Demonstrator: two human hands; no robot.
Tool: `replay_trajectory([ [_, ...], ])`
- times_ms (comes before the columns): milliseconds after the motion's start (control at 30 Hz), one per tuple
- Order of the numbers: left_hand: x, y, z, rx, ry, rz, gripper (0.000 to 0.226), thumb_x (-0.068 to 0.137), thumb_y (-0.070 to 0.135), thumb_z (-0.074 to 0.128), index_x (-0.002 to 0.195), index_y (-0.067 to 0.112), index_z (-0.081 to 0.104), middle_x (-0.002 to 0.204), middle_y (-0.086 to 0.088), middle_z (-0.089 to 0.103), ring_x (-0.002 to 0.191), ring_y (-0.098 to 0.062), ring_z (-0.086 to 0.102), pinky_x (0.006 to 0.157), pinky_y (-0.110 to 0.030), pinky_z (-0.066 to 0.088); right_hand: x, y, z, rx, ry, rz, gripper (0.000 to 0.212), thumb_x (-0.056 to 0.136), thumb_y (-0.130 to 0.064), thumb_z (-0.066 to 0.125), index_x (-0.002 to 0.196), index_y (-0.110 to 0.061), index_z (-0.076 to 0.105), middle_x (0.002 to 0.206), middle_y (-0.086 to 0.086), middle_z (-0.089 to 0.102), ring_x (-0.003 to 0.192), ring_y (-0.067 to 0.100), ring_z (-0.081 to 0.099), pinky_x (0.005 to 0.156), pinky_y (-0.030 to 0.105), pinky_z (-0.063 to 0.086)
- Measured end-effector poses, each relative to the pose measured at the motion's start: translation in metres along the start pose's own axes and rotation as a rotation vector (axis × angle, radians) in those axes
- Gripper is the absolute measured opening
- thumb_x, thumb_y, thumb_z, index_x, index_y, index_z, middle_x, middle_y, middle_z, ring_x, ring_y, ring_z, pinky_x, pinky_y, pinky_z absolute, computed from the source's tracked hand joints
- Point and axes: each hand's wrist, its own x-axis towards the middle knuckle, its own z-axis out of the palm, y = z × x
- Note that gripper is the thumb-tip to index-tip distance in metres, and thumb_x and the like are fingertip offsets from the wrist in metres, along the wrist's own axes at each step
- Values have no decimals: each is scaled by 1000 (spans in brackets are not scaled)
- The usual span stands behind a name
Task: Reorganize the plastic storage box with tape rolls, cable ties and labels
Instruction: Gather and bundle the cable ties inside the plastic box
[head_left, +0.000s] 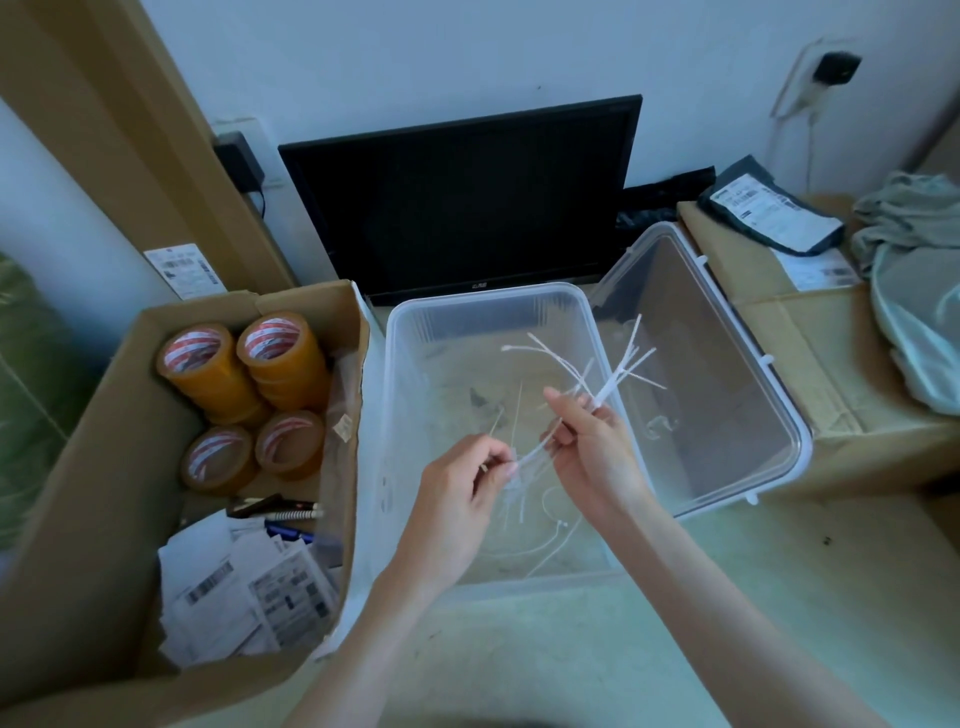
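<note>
Both hands hold white cable ties over the open clear plastic box.

Right hand (589, 441) fingers curl round a bundle of cable ties (613, 374), tips fanning up and right past the box wall; left hand (462, 480) pinches the lower ends of a few ties between thumb and fingertips, just beside the right. Both hover above the storage box (400, 364), which sits on the floor, more loose ties (540, 540) lying on its bottom. Its clear lid (727, 374) leans against the box's right side, resting on a flat cardboard carton (810, 332). Left of the box, an open cardboard box (88, 467) holds four stacks of brown tape rolls (249, 384) at the far end, pens (280, 512) in the middle, and a heap of paper labels (244, 592) at the near end. A dark monitor (467, 197) stands against the wall behind.
</note>
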Motion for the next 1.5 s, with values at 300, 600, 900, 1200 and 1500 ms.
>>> replay_trajectory([
  [300, -3, -13, 3, -16, -20, -15, 7, 86, 9, 68, 81, 14, 65, 73, 14, 58, 64, 0, 51, 61, -8, 34, 2, 0, -2, 71, 47, 80, 32, 99, -12, 42, 67, -11, 47, 45, -5, 32, 40, 9, 30, 45, 21, 29],
  [600, 8, -23, -2, -31, -202, -177, 3, 86, 14, 69, 83, 15, 69, 75, 13, 65, 69, 4, 58, 65, -8, 39, -1, -12, -1, 142, 21, 24, 39, 103, -24, 38, 66, -12, 39, 50, 0, 37, 49, 16, 39, 60, 30, 41],
  [900, 59, -63, 8, 629, -707, -454, 28, 96, 26, 50, 116, 8, 53, 118, -12, 55, 104, -29, 57, 83, -34, 45, 0, -26, -14, -40, -56, -25, 36, 103, -26, 37, 70, -15, 43, 53, -4, 23, 43, 9, 21, 40, 19, 27],
  [1200, 62, -91, 62, 1118, -853, -409, 41, 91, 2, 40, 129, 7, 53, 128, -8, 56, 117, -29, 56, 85, -37, 46, -5, -24, -20, -76, -70, 5, 35, 103, -24, 37, 70, -14, 43, 53, -4, 22, 42, 9, 19, 39, 19, 23],
  [1500, 56, -96, 64, 1021, -800, -453, 39, 92, 7, 44, 130, 4, 51, 131, -12, 54, 121, -30, 53, 95, -36, 43, -2, -19, -22, -75, -97, 30, 35, 102, -24, 39, 69, -15, 46, 55, -2, 20, 43, 9, 19, 40, 20, 23],
])
